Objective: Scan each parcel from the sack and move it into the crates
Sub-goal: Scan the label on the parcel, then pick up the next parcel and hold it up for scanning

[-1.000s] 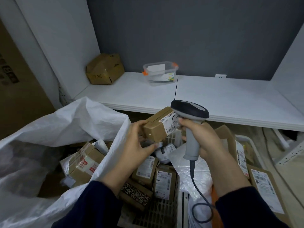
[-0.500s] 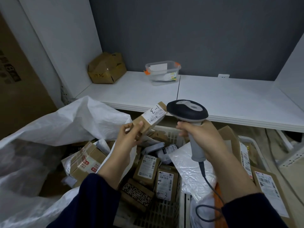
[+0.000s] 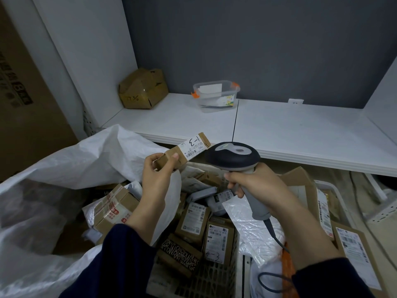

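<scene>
The left hand (image 3: 158, 179) pinches a small cardboard parcel (image 3: 182, 150) above the sack (image 3: 64, 168) and crate (image 3: 214, 274), label up. The right hand (image 3: 257, 186) grips the scanner (image 3: 233, 157), its head just beside the label.

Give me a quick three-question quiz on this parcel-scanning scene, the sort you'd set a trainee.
1. True or false: the left hand holds a cardboard parcel above the open sack.
2. What does the right hand grip?
A. a barcode scanner
B. a roll of tape
C. a marker pen
3. Fill in: the handwritten mark on the held parcel's label reads ___.

Key: 1 true; 2 A; 3 "1-3".
</scene>
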